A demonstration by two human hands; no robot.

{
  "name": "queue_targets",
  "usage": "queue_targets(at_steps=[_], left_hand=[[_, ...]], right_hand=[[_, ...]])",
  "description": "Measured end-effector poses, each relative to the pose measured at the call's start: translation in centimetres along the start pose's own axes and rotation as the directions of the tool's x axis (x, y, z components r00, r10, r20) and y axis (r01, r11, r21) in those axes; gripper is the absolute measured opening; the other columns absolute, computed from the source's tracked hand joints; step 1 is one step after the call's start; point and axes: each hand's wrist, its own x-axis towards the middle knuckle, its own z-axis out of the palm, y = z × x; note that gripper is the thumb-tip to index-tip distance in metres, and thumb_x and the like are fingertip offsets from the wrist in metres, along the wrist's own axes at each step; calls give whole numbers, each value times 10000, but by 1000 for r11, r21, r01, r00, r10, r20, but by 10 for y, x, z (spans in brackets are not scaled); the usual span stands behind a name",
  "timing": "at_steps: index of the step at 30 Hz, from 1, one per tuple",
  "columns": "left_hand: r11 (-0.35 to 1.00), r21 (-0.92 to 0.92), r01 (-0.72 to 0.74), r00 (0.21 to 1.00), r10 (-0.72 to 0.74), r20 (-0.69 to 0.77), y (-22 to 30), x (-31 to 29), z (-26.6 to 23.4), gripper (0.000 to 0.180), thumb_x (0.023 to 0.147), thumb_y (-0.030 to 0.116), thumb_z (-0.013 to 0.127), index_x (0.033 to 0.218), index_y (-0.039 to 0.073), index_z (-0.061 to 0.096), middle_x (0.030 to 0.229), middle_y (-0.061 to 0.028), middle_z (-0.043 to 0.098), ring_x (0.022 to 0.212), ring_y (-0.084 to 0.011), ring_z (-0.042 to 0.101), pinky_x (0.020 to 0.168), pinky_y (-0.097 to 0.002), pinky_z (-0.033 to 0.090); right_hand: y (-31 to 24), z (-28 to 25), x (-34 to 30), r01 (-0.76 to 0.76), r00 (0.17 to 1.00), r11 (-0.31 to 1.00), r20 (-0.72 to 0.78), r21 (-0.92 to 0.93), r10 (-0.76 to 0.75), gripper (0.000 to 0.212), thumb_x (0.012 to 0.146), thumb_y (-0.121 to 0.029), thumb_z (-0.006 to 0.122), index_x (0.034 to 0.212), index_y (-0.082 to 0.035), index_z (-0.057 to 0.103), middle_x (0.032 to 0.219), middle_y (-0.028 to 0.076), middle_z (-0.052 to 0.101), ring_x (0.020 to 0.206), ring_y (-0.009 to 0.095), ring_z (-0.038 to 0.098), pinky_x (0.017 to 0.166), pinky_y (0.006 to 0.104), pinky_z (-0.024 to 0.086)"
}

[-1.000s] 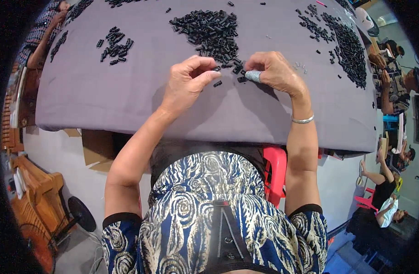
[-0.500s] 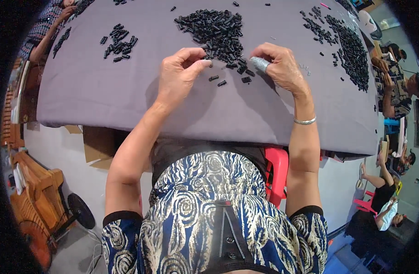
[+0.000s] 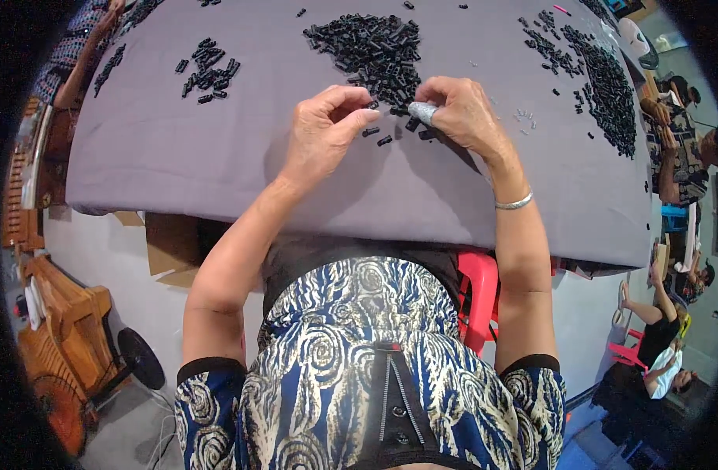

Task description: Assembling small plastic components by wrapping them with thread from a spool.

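My left hand [image 3: 324, 133] pinches a small black plastic part [image 3: 373, 104] between thumb and fingertips, just in front of a heap of small black parts [image 3: 367, 48]. Across a short gap, my right hand [image 3: 465, 117] has its fingers drawn together at the heap's near right edge. Grey tape [image 3: 423, 113] wraps one of its digits, and what its fingertips hold, if anything, is hidden. A few loose black parts [image 3: 385, 141] lie on the cloth between and below the hands.
The grey-purple cloth [image 3: 179, 168] covers the table. A smaller cluster of black parts [image 3: 210, 72] lies at left, a larger pile [image 3: 606, 94] at right. Tiny clear or silvery pieces [image 3: 525, 117] are right of my right hand. Other people sit along both sides.
My hands have come closer together: the left has moved right, the right has moved left toward the heap's near edge. The left hand keeps its pinch.
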Motion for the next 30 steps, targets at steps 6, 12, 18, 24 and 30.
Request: queue_targets(at_steps=[6, 12, 18, 24, 30], left_hand=[[999, -15, -49, 998, 49, 36, 3, -1, 3, 113, 814, 67, 687, 916, 28, 661, 731, 50, 581, 637, -19, 501, 542, -176, 410], [998, -50, -49, 998, 51, 44, 7, -4, 5, 124, 812, 63, 688, 924, 20, 659, 757, 39, 585, 642, -18, 509, 544, -178, 412], [998, -8, -65, 995, 65, 79, 8, -6, 6, 162, 812, 45, 683, 966, -2, 659, 856, 13, 595, 715, -48, 548, 592, -189, 455], [996, -85, 1, 996, 7, 89, 10, -6, 5, 179, 814, 40, 676, 990, 8, 673, 866, 3, 596, 731, -61, 561, 625, -197, 474], [990, -140, -12, 994, 27, 107, 9, -7, 6, 181, 811, 47, 682, 988, 10, 674, 858, 0, 596, 720, -62, 558, 614, -200, 480]], right_hand=[[-1, 6, 1, -59, 998, 989, -22, 136, 63, 171, 711, -116, 665, 833, 4, 669, 681, 115, 637, 622, 189, 596, 603, 323, 471], [2, 5, -4, 32, 999, 921, -11, 388, -30, 117, 806, -107, 667, 852, 0, 654, 710, -11, 614, 635, 65, 549, 556, 229, 461], [-19, -6, -12, -116, 984, 729, 180, 675, -10, 103, 853, -119, 641, 895, -27, 622, 738, -33, 572, 630, 34, 529, 512, 185, 449], [-15, 2, -11, -95, 982, 611, 175, 786, -71, 98, 888, -124, 602, 920, -32, 598, 742, -21, 554, 571, 38, 515, 482, 184, 457], [-19, 10, -11, -150, 979, 510, 199, 847, -43, 101, 891, -132, 597, 916, -35, 595, 752, -16, 546, 552, 41, 507, 470, 180, 441]])
